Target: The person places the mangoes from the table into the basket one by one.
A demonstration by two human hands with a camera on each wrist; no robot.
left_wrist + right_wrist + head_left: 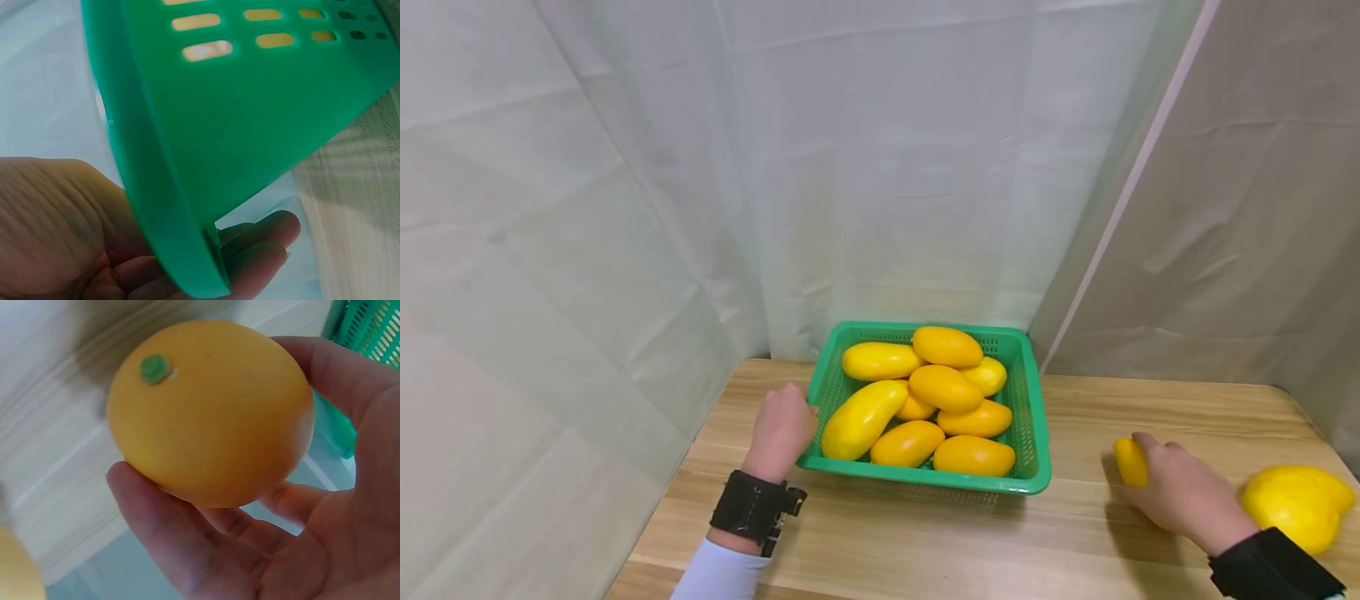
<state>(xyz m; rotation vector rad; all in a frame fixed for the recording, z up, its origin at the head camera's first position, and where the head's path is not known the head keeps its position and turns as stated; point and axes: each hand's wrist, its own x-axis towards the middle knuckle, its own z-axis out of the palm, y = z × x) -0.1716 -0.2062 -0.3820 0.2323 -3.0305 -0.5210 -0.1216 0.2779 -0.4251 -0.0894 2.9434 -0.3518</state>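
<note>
A green plastic basket (1037, 433) stands on the table, piled with several mangoes (973, 456) and longer yellow fruits (880, 362). At its left side my left hand (784, 423) grips the rim; in the left wrist view the fingers (256, 259) curl under the basket's edge (150, 156). Off to the right of the basket, my right hand (1183, 492) holds a yellow-orange mango (212, 419) between thumb and fingers. That mango's green stem nub (154, 369) faces the right wrist camera. In the head view the hand hides most of the fruit.
A large yellow fruit (1292, 504) with a bulge at one end lies by the right wrist, near the table's right edge. Pale curtain sheets (895, 167) hang behind and beside the wooden table (925, 550). The basket sits close to its back edge.
</note>
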